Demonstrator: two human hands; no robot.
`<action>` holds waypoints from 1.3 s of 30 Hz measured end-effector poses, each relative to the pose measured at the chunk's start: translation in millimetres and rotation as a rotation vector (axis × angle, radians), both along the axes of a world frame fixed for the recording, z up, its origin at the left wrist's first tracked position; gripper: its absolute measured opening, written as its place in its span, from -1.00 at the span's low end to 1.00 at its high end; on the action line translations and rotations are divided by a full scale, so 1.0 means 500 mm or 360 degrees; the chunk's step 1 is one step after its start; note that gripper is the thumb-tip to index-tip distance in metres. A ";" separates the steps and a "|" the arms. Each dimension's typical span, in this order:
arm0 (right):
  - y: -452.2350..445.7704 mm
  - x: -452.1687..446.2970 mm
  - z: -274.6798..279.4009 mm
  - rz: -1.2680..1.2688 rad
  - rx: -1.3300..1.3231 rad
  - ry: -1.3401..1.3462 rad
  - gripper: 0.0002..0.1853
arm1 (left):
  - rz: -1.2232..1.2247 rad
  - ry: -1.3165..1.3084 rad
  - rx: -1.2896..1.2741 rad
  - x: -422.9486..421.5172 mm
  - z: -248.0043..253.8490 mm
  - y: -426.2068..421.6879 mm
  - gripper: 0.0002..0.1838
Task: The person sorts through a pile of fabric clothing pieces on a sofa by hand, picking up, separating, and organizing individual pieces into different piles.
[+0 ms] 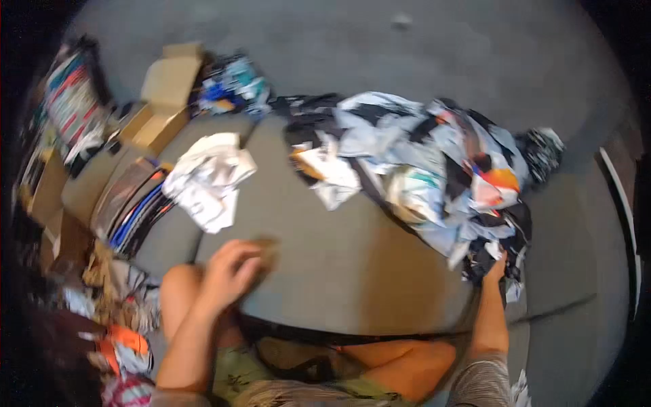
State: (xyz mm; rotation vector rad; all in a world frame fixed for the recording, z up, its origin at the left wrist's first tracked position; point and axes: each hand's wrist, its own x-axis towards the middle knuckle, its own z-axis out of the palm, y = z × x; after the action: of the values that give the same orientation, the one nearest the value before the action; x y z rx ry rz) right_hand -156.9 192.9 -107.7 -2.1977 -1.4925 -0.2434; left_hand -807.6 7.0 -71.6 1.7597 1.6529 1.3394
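My left hand hovers over the near left part of the grey padded surface. It is slightly blurred, its fingers loosely bent and thumb apart, with nothing visible in it. A brownish smear, perhaps its shadow, lies beside the fingertips. At the near right end of a large heap of fabric scraps, my right hand has its fingers closed on a dark and white fabric scrap; the fingertips are partly hidden. White, pale blue, black and orange pieces make up the heap.
A crumpled white cloth pile lies left of centre. Behind it stand an open cardboard box and a blue-teal bundle. Folded dark and blue cloths sit at the left. More scraps lie beside my left leg.
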 end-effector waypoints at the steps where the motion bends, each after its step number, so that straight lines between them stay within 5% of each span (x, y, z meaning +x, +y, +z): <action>1: 0.017 -0.034 0.004 -0.0126 -0.0101 0.0129 -0.45 | -0.0079 0.0006 -0.0057 -0.007 0.008 -0.007 -0.80; 6: 0.037 -0.003 -0.147 0.0054 -0.0232 -0.0436 -0.61 | -0.0545 -0.0132 -0.0312 -0.056 0.009 -0.072 -0.82; 9: -0.047 -0.127 -0.114 0.0199 -0.0274 -0.0569 -0.61 | -0.0565 -0.0238 -0.0280 -0.085 0.026 -0.101 -0.80; 13: -0.050 -0.261 -0.032 0.0423 -0.0491 -0.0123 -0.61 | -0.0639 -0.0325 -0.0280 -0.097 0.039 -0.134 -0.76; 16: -0.019 -0.341 -0.026 0.1006 -0.0140 0.0239 -0.55 | -0.0694 -0.0286 -0.0339 -0.087 0.056 -0.134 -0.72; 18: -0.010 -0.435 -0.053 0.0625 0.0031 0.0331 -0.45 | -0.0527 -0.0436 -0.0442 -0.098 0.046 -0.120 -0.64; 19: -0.024 -0.485 -0.049 0.0776 -0.0011 0.0538 -0.44 | -0.0430 -0.0824 -0.0346 -0.109 0.048 -0.098 -0.57; 20: -0.044 -0.538 -0.047 0.0928 -0.0055 0.0745 -0.44 | -0.0229 -0.0728 -0.0199 -0.125 0.059 -0.079 -0.56; 21: -0.080 -0.610 -0.012 0.0873 -0.0094 0.0577 -0.45 | -0.0028 -0.0633 -0.0047 -0.138 0.096 -0.052 -0.56; 23: -0.088 -0.662 -0.020 0.1463 0.0164 0.0141 -0.47 | 0.0225 -0.0516 0.0060 -0.163 0.140 0.010 -0.56; 27: -0.071 -0.686 -0.006 0.1340 -0.0063 -0.0078 -0.53 | 0.0279 -0.0679 0.0064 -0.238 0.092 0.174 -0.43; 31: -0.081 -0.656 0.015 0.1328 -0.0181 0.0099 -0.50 | 0.1057 0.0929 -0.0041 -0.200 -0.084 0.274 -0.21; 36: -0.078 -0.614 0.017 0.1558 -0.0183 0.0074 -0.52 | 0.1618 0.1490 -0.0295 -0.280 -0.035 0.312 0.04; 39: -0.079 -0.615 0.034 0.1597 -0.0241 0.0160 -0.56 | 0.1335 0.1144 -0.0589 -0.377 -0.117 0.330 0.02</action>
State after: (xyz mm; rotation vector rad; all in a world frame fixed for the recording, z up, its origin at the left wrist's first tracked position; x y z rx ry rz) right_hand -464.3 153.2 -90.9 -1.2726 -2.3686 0.3139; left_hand -996.1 172.1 -130.0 1.4269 3.0211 0.5370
